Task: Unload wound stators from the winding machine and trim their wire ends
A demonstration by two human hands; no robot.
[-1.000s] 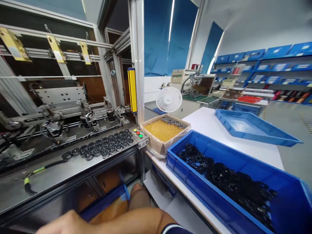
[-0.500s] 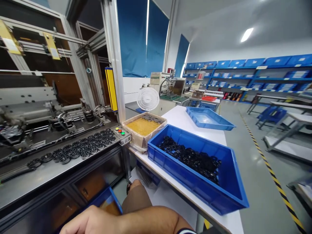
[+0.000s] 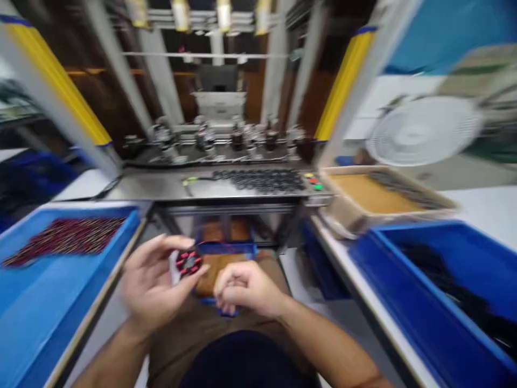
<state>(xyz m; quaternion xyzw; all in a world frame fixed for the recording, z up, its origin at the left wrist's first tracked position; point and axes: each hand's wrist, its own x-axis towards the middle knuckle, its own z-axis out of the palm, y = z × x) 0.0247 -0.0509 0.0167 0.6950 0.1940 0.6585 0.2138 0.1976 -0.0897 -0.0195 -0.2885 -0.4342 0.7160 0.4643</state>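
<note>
My left hand [image 3: 155, 280] is closed around a motor stator [image 3: 188, 262], a small black ring with red windings set round its middle, gripped between thumb and fingers. Just right of it, over my lap, my right hand [image 3: 247, 285] has its fingers curled in; whatever they may hold is hidden. Beneath and beyond both hands sits a blue bin with a brown cardboard-like surface [image 3: 216, 272]. Many black round parts [image 3: 264, 180] lie in rows on the metal ledge of the machine ahead. The picture is smeared by motion.
The machine [image 3: 220, 121] stands in front, framed by yellow side bars [image 3: 345, 83]. To the left is a light blue tray [image 3: 44, 307] of red and dark parts. On the right are a lined box [image 3: 371, 199], a deep blue bin [image 3: 404, 285] of black parts and a white fan [image 3: 424, 131].
My view has swung left from the right-hand table to the machine. Both hands now show over my lap, the left with the stator; before, only one hand and forearm showed at the bottom.
</note>
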